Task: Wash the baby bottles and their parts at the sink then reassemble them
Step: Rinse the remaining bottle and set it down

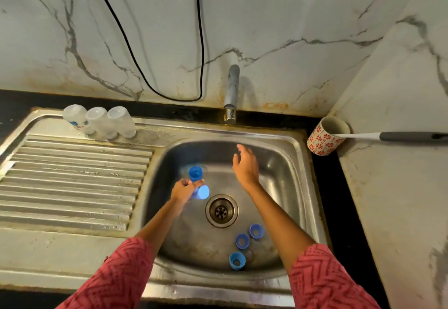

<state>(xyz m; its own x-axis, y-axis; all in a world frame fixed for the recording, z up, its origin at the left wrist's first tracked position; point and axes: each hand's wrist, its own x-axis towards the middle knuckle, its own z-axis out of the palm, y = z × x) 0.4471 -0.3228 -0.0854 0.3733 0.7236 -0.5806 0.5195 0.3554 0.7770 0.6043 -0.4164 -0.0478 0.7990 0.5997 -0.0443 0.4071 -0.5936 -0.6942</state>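
Observation:
Three clear baby bottles [99, 120] stand upside down in a row at the back of the draining board. My left hand [184, 188] is over the left side of the sink basin [286, 163] and grips blue caps [198, 183], one pointing up and one toward the drain; they are blurred. My right hand [244, 165] hovers above the basin with relaxed fingers, empty, below the tap [231, 92]. Three blue screw rings [244, 245] lie on the basin floor at the front right.
The drain [221, 210] sits mid-basin. A ribbed draining board [72, 182] lies to the left. A red-flowered cup [326, 136] holding a long-handled brush [397, 136] stands at the right corner. A black cable [169, 66] hangs on the marble wall.

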